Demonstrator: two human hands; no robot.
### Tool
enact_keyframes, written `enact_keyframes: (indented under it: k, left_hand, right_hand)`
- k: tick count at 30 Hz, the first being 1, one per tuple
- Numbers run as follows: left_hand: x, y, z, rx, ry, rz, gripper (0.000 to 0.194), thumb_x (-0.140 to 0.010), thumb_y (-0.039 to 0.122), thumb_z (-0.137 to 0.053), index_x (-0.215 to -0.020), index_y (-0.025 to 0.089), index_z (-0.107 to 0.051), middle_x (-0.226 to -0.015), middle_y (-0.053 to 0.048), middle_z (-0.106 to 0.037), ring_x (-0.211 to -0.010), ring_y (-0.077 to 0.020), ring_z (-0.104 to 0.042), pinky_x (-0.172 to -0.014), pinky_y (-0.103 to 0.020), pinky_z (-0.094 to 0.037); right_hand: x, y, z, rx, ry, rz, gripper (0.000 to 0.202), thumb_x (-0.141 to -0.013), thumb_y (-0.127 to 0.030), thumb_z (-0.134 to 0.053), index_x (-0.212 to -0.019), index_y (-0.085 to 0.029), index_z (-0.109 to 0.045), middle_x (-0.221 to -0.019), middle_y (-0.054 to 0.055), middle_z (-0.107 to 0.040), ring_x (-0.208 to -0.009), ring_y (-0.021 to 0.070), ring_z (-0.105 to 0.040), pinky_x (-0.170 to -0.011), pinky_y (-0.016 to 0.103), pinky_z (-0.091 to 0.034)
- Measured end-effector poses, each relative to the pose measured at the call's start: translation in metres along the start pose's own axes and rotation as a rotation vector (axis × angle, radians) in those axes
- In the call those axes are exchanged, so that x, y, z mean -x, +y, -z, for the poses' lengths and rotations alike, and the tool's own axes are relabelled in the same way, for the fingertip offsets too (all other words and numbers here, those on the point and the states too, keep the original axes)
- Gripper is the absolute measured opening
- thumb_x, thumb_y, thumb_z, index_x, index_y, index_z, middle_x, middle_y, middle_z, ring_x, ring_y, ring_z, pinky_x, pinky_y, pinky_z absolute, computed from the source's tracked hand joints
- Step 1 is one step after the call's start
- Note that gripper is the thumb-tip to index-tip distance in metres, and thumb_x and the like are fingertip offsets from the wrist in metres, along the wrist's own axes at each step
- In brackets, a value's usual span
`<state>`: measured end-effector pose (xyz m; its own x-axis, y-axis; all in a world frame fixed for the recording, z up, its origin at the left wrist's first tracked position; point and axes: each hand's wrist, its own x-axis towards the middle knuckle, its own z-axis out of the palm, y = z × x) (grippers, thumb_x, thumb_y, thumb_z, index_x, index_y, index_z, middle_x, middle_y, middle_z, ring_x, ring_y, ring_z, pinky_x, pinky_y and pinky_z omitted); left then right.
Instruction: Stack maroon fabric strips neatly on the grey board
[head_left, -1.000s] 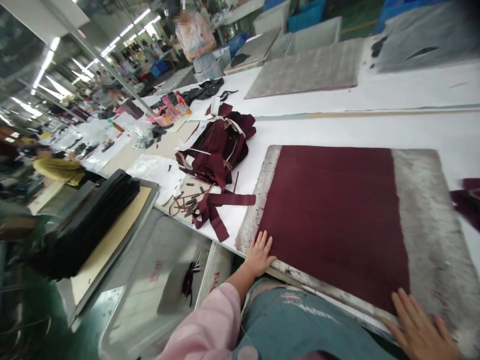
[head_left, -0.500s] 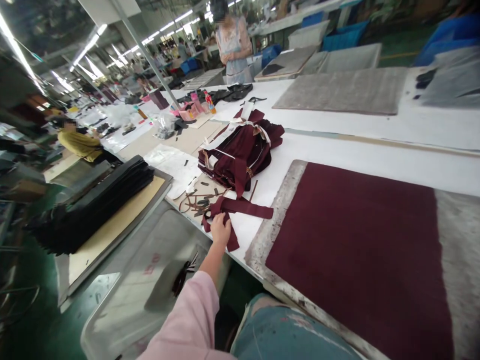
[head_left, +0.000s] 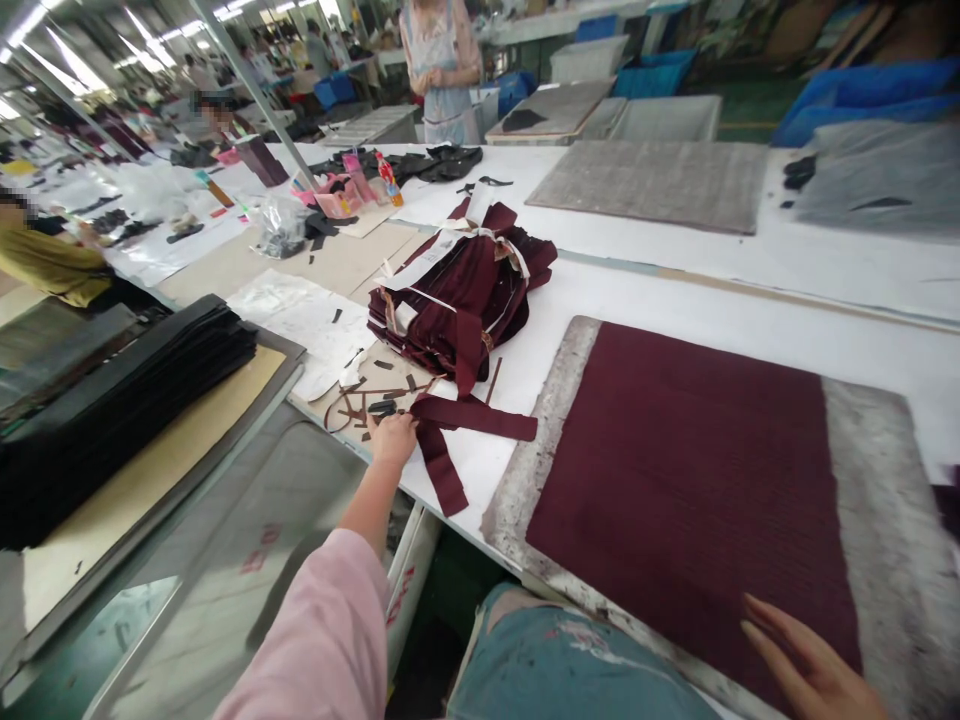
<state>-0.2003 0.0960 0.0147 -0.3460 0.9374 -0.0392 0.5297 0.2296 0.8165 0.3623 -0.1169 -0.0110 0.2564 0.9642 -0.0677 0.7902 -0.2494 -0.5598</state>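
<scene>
Maroon sheet (head_left: 690,480): head view, lower right, flat on grey board (head_left: 892,500); spreading looks complete.
Left hand (head_left: 391,438): left of centre, at maroon strips (head_left: 495,420); grip hidden, cannot tell.
Right hand (head_left: 814,665): bottom right, open, fingers extended.
Bundle (head_left: 435,325): upper middle, tied, apparently unopened.

White-covered table (head_left: 622,295) bore a mottled grey board (head_left: 877,490) near its front edge, with a flat maroon sheet (head_left: 690,490) upon the board. To the left lay loose maroon strips (head_left: 487,418) and small scraps (head_left: 384,365), with a tied maroon bundle (head_left: 484,280) just behind. Farther back were a clear plastic bag (head_left: 277,228), a pink basket (head_left: 339,200) and, rightward, a second grey board (head_left: 660,185).
</scene>
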Motion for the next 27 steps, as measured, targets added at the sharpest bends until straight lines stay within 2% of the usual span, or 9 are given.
enact_keyframes:
  k: [3, 6, 8, 10, 13, 16, 20, 24, 27]
  left_hand:
    - [0.017, 0.009, -0.013, -0.058, -0.024, -0.106, 0.019, -0.075, 0.036, -0.064, -0.070, 0.017, -0.065, -0.081, -0.008, -0.066, -0.092, -0.0243, -0.058, -0.092, -0.040, -0.038]
    - [0.054, 0.026, -0.042, 0.081, -0.070, -0.154, 0.022, -0.074, 0.040, -0.062, -0.074, 0.019, -0.068, -0.076, -0.005, -0.067, -0.077, -0.0207, -0.059, -0.080, -0.033, -0.042]
    - [0.081, 0.037, -0.067, 0.307, -0.163, -0.078, 0.025, -0.073, 0.042, -0.062, -0.075, 0.018, -0.068, -0.073, -0.003, -0.066, -0.071, -0.0181, -0.059, -0.070, -0.028, -0.044]
    - [0.105, 0.046, -0.091, 0.535, -0.302, 0.025, 0.026, -0.073, 0.042, -0.063, -0.075, 0.017, -0.067, -0.071, -0.002, -0.066, -0.068, -0.0162, -0.058, -0.066, -0.026, -0.044]
    - [0.134, 0.054, -0.117, 0.769, -0.504, 0.170, 0.027, -0.071, 0.041, -0.065, -0.080, 0.015, -0.068, -0.073, -0.002, -0.068, -0.066, -0.0150, -0.058, -0.066, -0.027, -0.046]
    - [0.156, 0.054, -0.130, 0.860, -0.588, 0.270, 0.029, -0.069, 0.039, -0.068, -0.086, 0.016, -0.069, -0.076, -0.002, -0.069, -0.068, -0.0150, -0.059, -0.069, -0.027, -0.047]
    - [0.168, 0.044, -0.130, 0.857, -0.658, 0.356, 0.034, -0.068, 0.048, -0.068, -0.075, 0.014, -0.067, -0.068, -0.003, -0.067, -0.065, -0.0160, -0.060, -0.066, -0.027, -0.047]
    - [0.147, 0.029, -0.127, 1.077, -0.692, 0.669, 0.056, -0.075, 0.065, -0.050, -0.095, 0.014, -0.062, -0.089, -0.011, -0.068, -0.080, -0.0211, -0.064, -0.071, -0.032, -0.049]
    - [0.112, 0.022, -0.127, 1.262, -0.607, 0.837, 0.058, -0.075, 0.069, -0.044, -0.096, 0.015, -0.056, -0.095, -0.014, -0.065, -0.084, -0.0239, -0.065, -0.070, -0.036, -0.052]
  right_hand:
    - [-0.021, -0.040, 0.000, -0.222, -0.140, -0.166, 0.053, -0.066, -0.058, -0.062, -0.106, -0.024, -0.066, -0.108, 0.007, -0.067, -0.105, 0.0304, -0.059, -0.098, 0.044, -0.044]
    - [-0.045, -0.099, -0.014, -0.520, -0.309, -0.174, 0.055, -0.071, -0.057, -0.062, -0.113, -0.020, -0.061, -0.109, 0.010, -0.066, -0.105, 0.0270, -0.060, -0.098, 0.042, -0.044]
    - [-0.059, -0.142, -0.031, -0.655, -0.448, -0.149, 0.056, -0.072, -0.058, -0.063, -0.112, -0.018, -0.061, -0.109, 0.013, -0.066, -0.099, 0.0256, -0.062, -0.093, 0.041, -0.047]
    - [-0.070, -0.182, -0.051, -0.724, -0.609, -0.196, 0.058, -0.069, -0.060, -0.065, -0.108, -0.018, -0.062, -0.106, 0.013, -0.066, -0.094, 0.0241, -0.063, -0.085, 0.039, -0.051]
    - [-0.076, -0.222, -0.082, -0.809, -0.762, -0.317, 0.054, -0.069, -0.061, -0.065, -0.105, -0.021, -0.063, -0.104, 0.009, -0.066, -0.089, 0.0191, -0.063, -0.074, 0.032, -0.052]
    - [-0.072, -0.233, -0.104, -0.862, -0.806, -0.385, 0.047, -0.065, -0.057, -0.070, -0.094, -0.020, -0.064, -0.088, 0.003, -0.066, -0.074, 0.0136, -0.060, -0.064, 0.026, -0.049]
    - [-0.064, -0.222, -0.110, -0.860, -0.703, -0.406, 0.044, -0.053, -0.047, -0.080, -0.079, -0.017, -0.060, -0.068, -0.003, -0.060, -0.057, 0.0092, -0.053, -0.053, 0.021, -0.042]
    - [-0.058, -0.211, -0.093, -0.903, -0.674, -0.375, 0.050, -0.056, -0.039, -0.079, -0.096, -0.017, -0.059, -0.064, -0.006, -0.059, -0.054, 0.0087, -0.052, -0.053, 0.021, -0.042]
    - [-0.053, -0.208, -0.075, -0.900, -0.763, -0.227, 0.054, -0.060, -0.033, -0.076, -0.109, -0.018, -0.059, -0.085, 0.001, -0.067, -0.073, 0.0135, -0.060, -0.069, 0.027, -0.047]
